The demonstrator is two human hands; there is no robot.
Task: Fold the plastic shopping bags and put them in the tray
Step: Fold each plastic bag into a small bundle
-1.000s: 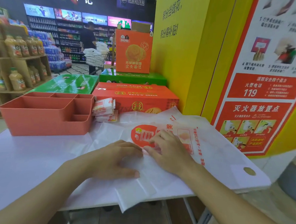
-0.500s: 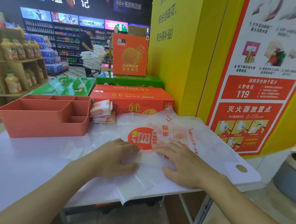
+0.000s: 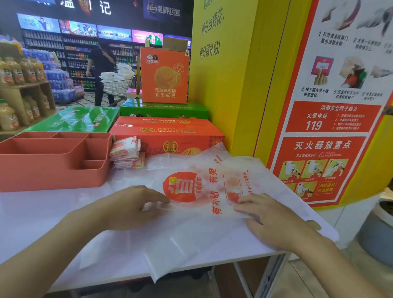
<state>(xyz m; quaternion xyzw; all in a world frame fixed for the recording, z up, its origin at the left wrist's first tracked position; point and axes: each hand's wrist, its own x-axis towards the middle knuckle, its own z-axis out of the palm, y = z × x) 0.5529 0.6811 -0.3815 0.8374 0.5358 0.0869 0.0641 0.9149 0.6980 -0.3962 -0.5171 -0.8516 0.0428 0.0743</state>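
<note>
A white plastic shopping bag [image 3: 202,188] with a red round logo and red print lies spread flat on the white table [image 3: 28,210]. One end of the bag hangs over the table's front edge. My left hand [image 3: 131,207] rests palm down on the bag's left part, fingertips at the logo. My right hand [image 3: 271,219] presses flat on the bag's right part, fingers spread. An orange-red divided tray [image 3: 46,163] stands at the table's back left with nothing visible inside. A small stack of folded bags [image 3: 126,152] lies just right of the tray.
Red and green cartons [image 3: 169,133] are stacked behind the table. A yellow pillar with a red fire-safety poster [image 3: 329,124] stands close on the right. A grey bucket [image 3: 382,231] sits on the floor at right. A person with a shopping cart [image 3: 117,85] is far back in the aisle.
My right hand slid to the right across the bag, away from my left hand, and the red logo and print between them came into view. My left hand stayed nearly in place.
</note>
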